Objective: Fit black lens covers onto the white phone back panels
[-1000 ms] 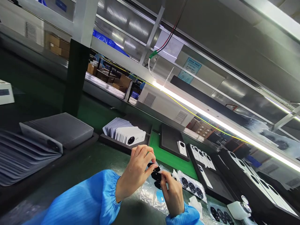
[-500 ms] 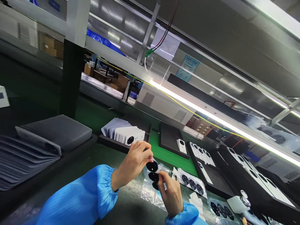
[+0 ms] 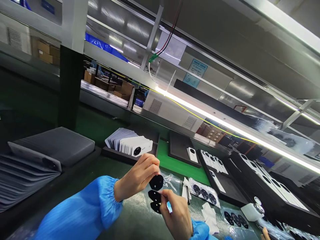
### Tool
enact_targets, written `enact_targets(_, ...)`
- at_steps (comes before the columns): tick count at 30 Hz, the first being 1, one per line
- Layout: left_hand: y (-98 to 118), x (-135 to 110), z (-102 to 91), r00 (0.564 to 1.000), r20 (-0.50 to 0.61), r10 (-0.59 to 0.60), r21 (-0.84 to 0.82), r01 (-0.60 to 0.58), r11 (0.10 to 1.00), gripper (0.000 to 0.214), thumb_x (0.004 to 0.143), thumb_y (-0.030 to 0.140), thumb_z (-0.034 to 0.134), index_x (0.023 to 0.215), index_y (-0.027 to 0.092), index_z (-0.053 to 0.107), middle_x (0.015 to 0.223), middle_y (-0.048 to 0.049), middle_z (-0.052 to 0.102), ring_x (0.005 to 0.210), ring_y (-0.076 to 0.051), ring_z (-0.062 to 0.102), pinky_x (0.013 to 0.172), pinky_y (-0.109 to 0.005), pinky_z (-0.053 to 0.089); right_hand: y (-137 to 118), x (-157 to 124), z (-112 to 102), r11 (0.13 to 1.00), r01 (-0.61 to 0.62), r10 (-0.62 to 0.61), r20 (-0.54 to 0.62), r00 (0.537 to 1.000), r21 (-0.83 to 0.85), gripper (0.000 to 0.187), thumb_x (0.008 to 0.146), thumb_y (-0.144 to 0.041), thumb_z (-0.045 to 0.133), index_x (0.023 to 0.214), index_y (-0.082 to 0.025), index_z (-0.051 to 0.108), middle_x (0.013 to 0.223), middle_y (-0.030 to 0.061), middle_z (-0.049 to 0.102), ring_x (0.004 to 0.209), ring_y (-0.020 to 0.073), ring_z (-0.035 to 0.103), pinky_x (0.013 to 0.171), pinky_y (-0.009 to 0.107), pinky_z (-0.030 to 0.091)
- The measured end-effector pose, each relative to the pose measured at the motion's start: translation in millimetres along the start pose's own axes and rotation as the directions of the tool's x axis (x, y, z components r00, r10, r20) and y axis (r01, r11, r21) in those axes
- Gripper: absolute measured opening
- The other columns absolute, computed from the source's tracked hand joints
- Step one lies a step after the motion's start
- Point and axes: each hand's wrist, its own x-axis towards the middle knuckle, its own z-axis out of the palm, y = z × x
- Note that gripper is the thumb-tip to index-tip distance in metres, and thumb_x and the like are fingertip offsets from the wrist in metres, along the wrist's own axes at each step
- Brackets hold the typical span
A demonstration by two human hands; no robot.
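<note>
My left hand (image 3: pixel 136 178) pinches the top of a clear film strip (image 3: pixel 155 193) that carries three round black lens covers. The uppermost black disc sits right under my left fingertips. My right hand (image 3: pixel 176 215) grips the same strip lower down, with thumb and fingers closed on its right edge. Both arms wear blue sleeves. The strip is held a little above the green bench, over a crumpled clear plastic bag (image 3: pixel 172 181).
A row of white phone back covers (image 3: pixel 130 145) stands in a dark tray behind my hands. Black trays (image 3: pixel 225 190) with white covers lie to the right. More lens strips (image 3: pixel 205 195) and white wipes (image 3: pixel 210 218) lie nearby. Grey foam sheets (image 3: pixel 27 166) are stacked at left.
Both hands and the strip have drifted slightly left and down in view. The top disc now hangs more freely from my left fingertips, farther from the two lower discs.
</note>
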Motion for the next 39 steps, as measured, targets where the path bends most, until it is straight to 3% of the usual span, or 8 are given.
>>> enact_targets(11,-1,1,1.6,0.999,0.026,0.031,-0.055,-0.03,0.998,0.021,0.099,0.012,0.031,0.089,0.02,0.048,0.088,-0.0028,0.059,0.09,-0.016,0.051,0.084,-0.031,0.041,4,-3,-3,0.997,-0.03,0.029,0.018,0.999,0.076,0.021,0.095,-0.019,0.038,0.087,-0.02,0.058,0.063,-0.0016,0.068,0.05,0.0105,0.064,0.049,0.019,0.047)
enact_targets(15,-3,1,2.8,0.999,0.034,0.012,-0.133,-0.007,0.991,0.02,0.1,0.015,0.032,0.09,0.021,0.049,0.092,-0.0024,0.063,0.093,-0.016,0.054,0.087,-0.031,0.04,10,9,-12,0.963,-0.126,0.117,0.05,0.992,0.239,0.018,0.094,-0.017,0.043,0.1,-0.022,0.059,0.085,0.0028,0.072,0.077,0.0142,0.069,0.069,0.023,0.054)
enact_targets(20,-6,2,2.2,0.997,0.043,-0.06,-0.279,0.07,0.958,0.018,0.1,0.02,0.036,0.094,0.022,0.052,0.096,-0.0035,0.066,0.099,-0.018,0.056,0.089,-0.032,0.042,27,30,-12,0.905,-0.176,0.153,0.09,0.984,0.386,0.036,0.09,-0.019,0.051,0.124,-0.029,0.054,0.116,0.0064,0.059,0.11,0.0202,0.057,0.094,0.036,0.048)
enact_targets(22,-7,2,1.2,0.995,0.05,-0.088,-0.308,0.099,0.946,0.016,0.1,0.021,0.037,0.095,0.022,0.052,0.095,-0.0037,0.066,0.098,-0.018,0.057,0.088,-0.031,0.045,32,35,-7,0.866,-0.227,0.201,0.106,0.974,0.445,0.032,0.088,-0.023,0.056,0.12,-0.03,0.059,0.111,0.0061,0.057,0.107,0.0211,0.055,0.095,0.038,0.047)
enact_targets(25,-7,2,0.7,0.99,0.074,-0.123,-0.342,0.141,0.929,0.015,0.099,0.022,0.038,0.093,0.022,0.052,0.093,-0.0039,0.066,0.094,-0.017,0.06,0.083,-0.03,0.049,35,40,1,0.786,-0.322,0.314,0.109,0.943,0.527,0.01,0.085,-0.028,0.062,0.092,-0.027,0.069,0.101,0.0048,0.053,0.099,0.0207,0.054,0.09,0.037,0.045)
enact_targets(27,-8,1,0.9,0.985,0.084,-0.148,-0.363,0.169,0.916,0.014,0.098,0.021,0.039,0.091,0.022,0.051,0.09,-0.0035,0.066,0.092,-0.017,0.061,0.081,-0.03,0.05,35,44,4,0.747,-0.346,0.34,0.12,0.933,0.568,0.009,0.083,-0.03,0.064,0.077,-0.025,0.068,0.094,0.0034,0.054,0.093,0.0194,0.054,0.087,0.035,0.045)
enact_targets(33,-12,1,0.3,0.956,0.145,-0.255,-0.37,0.292,0.882,0.012,0.094,0.018,0.038,0.086,0.022,0.047,0.086,-0.0028,0.063,0.086,-0.017,0.062,0.078,-0.029,0.05,34,48,1,0.654,-0.41,0.364,0.211,0.907,0.636,0.017,0.083,-0.032,0.059,0.07,-0.022,0.055,0.084,0.0014,0.06,0.083,0.0167,0.055,0.081,0.032,0.043)
enact_targets(39,-15,5,-4.0,0.889,0.272,-0.37,-0.331,0.447,0.831,0.012,0.091,0.021,0.039,0.083,0.022,0.048,0.078,0.0012,0.057,0.07,-0.014,0.056,0.068,-0.025,0.046,40,42,-4,0.538,-0.55,0.476,0.308,0.823,0.638,0.025,0.084,-0.043,0.054,0.072,-0.022,0.05,0.067,-0.0032,0.054,0.064,0.012,0.052,0.062,0.025,0.043)
